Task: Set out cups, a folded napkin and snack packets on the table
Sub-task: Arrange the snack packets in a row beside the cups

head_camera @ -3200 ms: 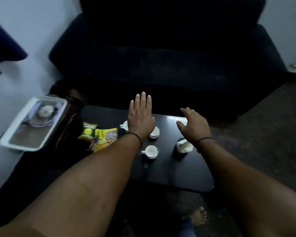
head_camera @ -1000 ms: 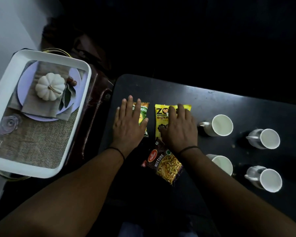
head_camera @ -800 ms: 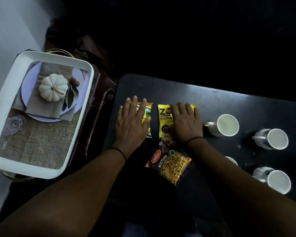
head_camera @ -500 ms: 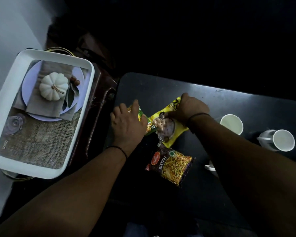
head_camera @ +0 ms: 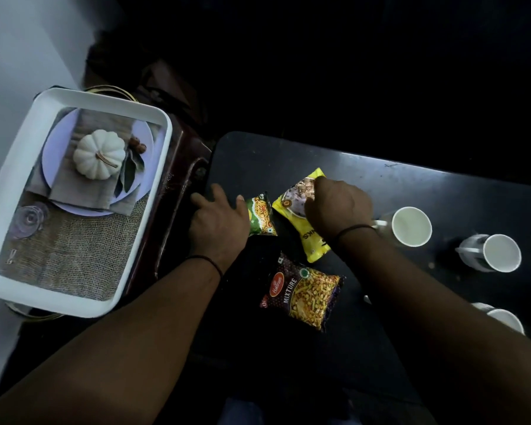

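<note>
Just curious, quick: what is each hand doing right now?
Left hand: open, resting on the green packet.
Right hand: closed on the yellow packet.

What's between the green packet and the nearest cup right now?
In the head view, the yellow packet lies between the green packet and the cup, with the right hand on it.

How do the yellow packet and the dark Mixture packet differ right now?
The yellow packet lies under the right hand; the Mixture packet lies untouched, nearer the person. The yellow packet is bright yellow and the Mixture packet is dark with a red logo. Both lie on the black table.
</note>
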